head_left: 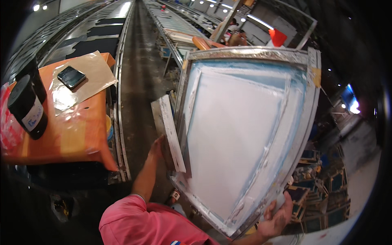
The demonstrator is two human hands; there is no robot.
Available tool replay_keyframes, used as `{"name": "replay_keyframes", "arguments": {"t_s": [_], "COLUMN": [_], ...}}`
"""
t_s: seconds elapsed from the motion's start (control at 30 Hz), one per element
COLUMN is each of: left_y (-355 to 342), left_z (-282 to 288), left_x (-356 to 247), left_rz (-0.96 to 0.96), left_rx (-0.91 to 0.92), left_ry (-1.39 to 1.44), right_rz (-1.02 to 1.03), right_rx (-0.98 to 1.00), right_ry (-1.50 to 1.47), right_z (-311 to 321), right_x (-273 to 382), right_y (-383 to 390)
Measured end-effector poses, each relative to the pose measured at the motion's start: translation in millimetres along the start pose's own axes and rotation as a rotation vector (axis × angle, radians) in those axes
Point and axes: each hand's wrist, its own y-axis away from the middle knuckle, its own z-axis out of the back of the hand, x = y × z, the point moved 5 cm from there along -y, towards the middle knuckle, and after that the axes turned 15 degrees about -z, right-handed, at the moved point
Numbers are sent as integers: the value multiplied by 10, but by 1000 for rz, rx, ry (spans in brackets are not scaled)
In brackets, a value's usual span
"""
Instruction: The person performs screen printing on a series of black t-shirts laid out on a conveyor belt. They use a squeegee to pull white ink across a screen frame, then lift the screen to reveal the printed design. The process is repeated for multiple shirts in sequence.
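Observation:
A large silk-screen printing frame (241,134) stands tilted up in front of me, its mesh coated white with blue showing along the borders. My left hand (156,148) reaches up to the left of the frame. It is closed on a long squeegee (171,132) with a white-smeared face, and the board hides most of its fingers. By the lower right edge of the frame, my right hand (278,215) curls round a small whitish piece (280,200), whose kind I cannot make out. The right hand is close against the frame's rim.
On the left, an orange-covered stand (77,130) holds a phone (71,77) on brown paper and a dark cylindrical container (27,107). Long printing tables with dark fabric pieces (98,43) flank an aisle (141,69). Several smaller frames (322,192) stack at the right. People are at the back.

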Motion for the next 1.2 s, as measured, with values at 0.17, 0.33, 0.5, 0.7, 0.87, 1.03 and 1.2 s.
{"name": "replay_keyframes", "arguments": {"t_s": [0.17, 0.33, 0.5, 0.7, 0.87, 1.03, 1.2], "left_y": [293, 458, -60, -1110, -1710, -2153, -2826], "left_z": [182, 293, 322, 151, 113, 74, 186], "left_x": [-792, -1147, -1548, -1945, -2081, -2365, -2799], "left_rz": [-329, -430, -462, -448, -403, -414, -436], "left_rx": [-242, -215, -66, -90, -84, -58, -68], "left_ry": [-209, -156, -39, -145, -93, -78, -76], "right_rz": [-106, -135, -162, -110, -30, 54, 112], "right_rx": [250, 391, 476, 515, 424, 353, 284], "right_ry": [-114, -210, -237, -230, -168, -65, -75], "right_z": [-356, -682, -1185, -1987, -2372, -2882, -3474], "right_x": [-453, -371, -436, -578, -593, -693, -998], "right_y": [-694, -1061, -1303, -1805, -2297, -2655, -3112]}}
